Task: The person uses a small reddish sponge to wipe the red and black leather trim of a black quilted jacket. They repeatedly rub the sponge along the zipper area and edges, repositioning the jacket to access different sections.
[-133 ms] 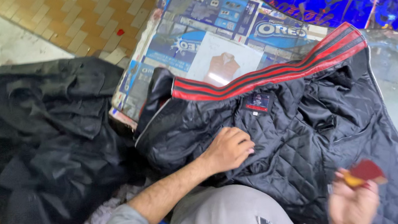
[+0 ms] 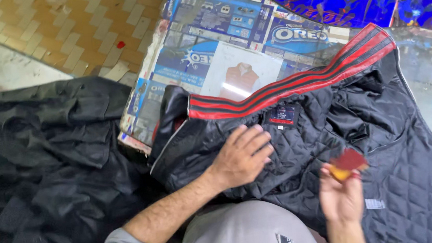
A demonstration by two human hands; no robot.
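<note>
Surface: a table (image 2: 210,59) covered with flattened printed cartons, mostly blue, standing on a floor (image 2: 56,26) of small tan tiles.
Nearest: the person's grey-clad knee (image 2: 246,233) at the bottom edge, between the two forearms.
Right hand: the right hand (image 2: 342,196) is raised palm up over the lining, its fingertips pinching a small red and yellow piece (image 2: 349,163); what the piece is cannot be told.
Left hand: the left hand (image 2: 242,155) lies flat, palm down, fingers spread a little, pressed on the quilted lining just below the collar.
Jacket: a black jacket (image 2: 331,127) lies opened out on the table, quilted inside facing up, partly hanging off the near edge.
Collar: a red and black striped band (image 2: 296,83) runs slantwise along the far side of the jacket.
Label: a small dark tag (image 2: 282,115) sits just under the band, beside the left fingertips.
Left side: a heap of black cloth (image 2: 48,167) lies on the floor next to the table.
</note>
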